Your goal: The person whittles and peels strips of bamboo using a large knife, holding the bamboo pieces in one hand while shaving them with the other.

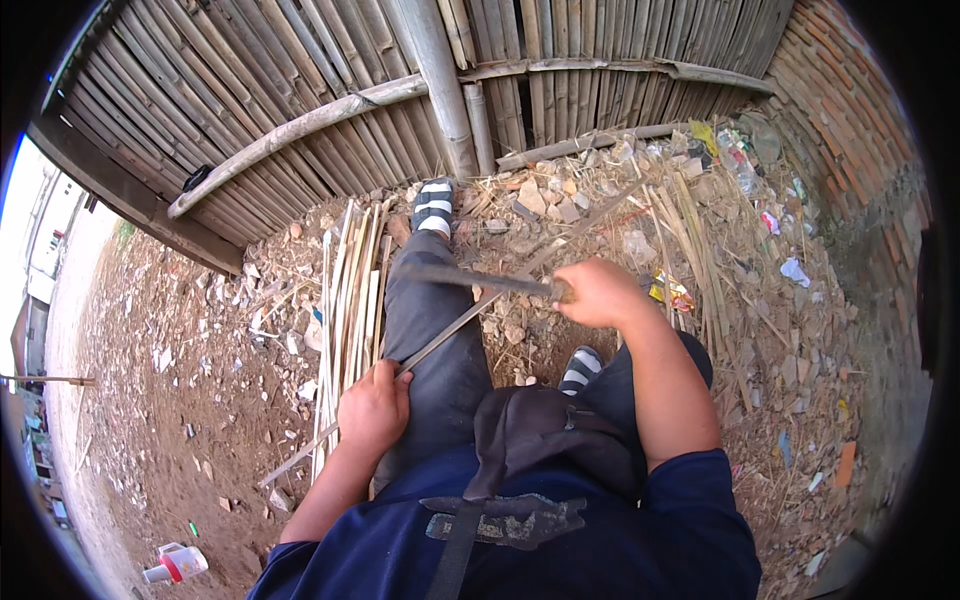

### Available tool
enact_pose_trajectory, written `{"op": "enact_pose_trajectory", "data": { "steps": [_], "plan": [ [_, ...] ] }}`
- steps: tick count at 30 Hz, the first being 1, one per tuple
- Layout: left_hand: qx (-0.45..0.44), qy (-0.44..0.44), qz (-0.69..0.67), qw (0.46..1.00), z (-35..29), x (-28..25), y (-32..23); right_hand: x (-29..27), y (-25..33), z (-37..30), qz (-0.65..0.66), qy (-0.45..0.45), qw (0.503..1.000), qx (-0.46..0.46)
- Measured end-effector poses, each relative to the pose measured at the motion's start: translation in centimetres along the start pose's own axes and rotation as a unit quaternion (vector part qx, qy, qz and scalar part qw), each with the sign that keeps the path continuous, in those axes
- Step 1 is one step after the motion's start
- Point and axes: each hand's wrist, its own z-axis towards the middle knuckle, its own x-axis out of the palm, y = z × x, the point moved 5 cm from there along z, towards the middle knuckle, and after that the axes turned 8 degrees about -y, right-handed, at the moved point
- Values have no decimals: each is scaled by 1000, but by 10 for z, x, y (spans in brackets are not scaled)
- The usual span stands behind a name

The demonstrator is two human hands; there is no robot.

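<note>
My left hand (373, 405) grips a long thin bamboo strip (470, 315) that runs diagonally from the ground at lower left, over my left thigh, toward the upper right. My right hand (598, 292) is closed on the handle of a broad knife whose dark blade (465, 277) points left and lies across the strip above my left knee. I sit with legs stretched out, in dark trousers and striped socks (433, 207).
A bundle of split bamboo strips (350, 300) lies on the ground left of my left leg. A bamboo fence (400, 90) stands ahead. Rubble, dry stalks and litter (720, 220) cover the dirt at right; a brick wall (850, 120) rises beyond. A white-and-red bottle (175, 565) lies lower left.
</note>
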Motion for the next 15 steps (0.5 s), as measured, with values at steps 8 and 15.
{"op": "enact_pose_trajectory", "data": {
  "steps": [8, 15],
  "plan": [
    [-55, 18, -40, 998, -3, 12, 11, 7, -31, 17, 118, 29, 992, 29],
    [-39, 31, -51, 997, -4, 18, 16, 30, -7, 19, 88, 12, 995, -50]
  ]
}}
